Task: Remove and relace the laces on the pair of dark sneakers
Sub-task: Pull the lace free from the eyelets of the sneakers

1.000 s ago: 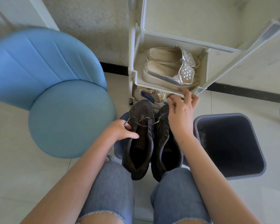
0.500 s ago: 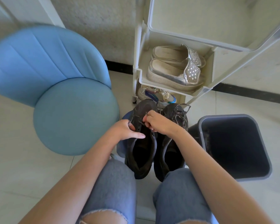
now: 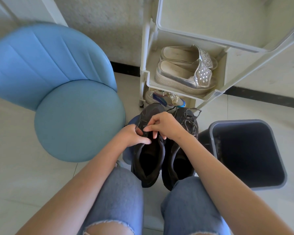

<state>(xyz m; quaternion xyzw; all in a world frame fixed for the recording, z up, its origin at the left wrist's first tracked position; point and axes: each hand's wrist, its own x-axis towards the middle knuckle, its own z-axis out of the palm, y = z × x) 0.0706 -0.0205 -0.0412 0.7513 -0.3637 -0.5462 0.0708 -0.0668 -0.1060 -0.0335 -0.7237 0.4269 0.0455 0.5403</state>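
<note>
Two dark sneakers stand side by side in front of my knees, toes pointing away. Both hands work over the left sneaker point(image 3: 148, 156). My left hand point(image 3: 131, 135) grips that shoe's edge at the eyelets and pinches its dark lace point(image 3: 139, 123). My right hand point(image 3: 165, 126) reaches across and pinches the same lace near the tongue. The right sneaker point(image 3: 180, 155) lies untouched, its lace point(image 3: 189, 119) loose and tangled over the toe end.
A blue padded chair point(image 3: 75, 116) stands to the left. A dark grey bin point(image 3: 248, 155) sits on the right, close to the right sneaker. Straight ahead is a cream shoe rack point(image 3: 149, 82) holding silver slip-on shoes point(image 3: 185, 70) and a colourful shoe below.
My right hand left the right sneaker's toe end and came across to the left sneaker, where it now pinches the lace. My left hand stayed at the left sneaker.
</note>
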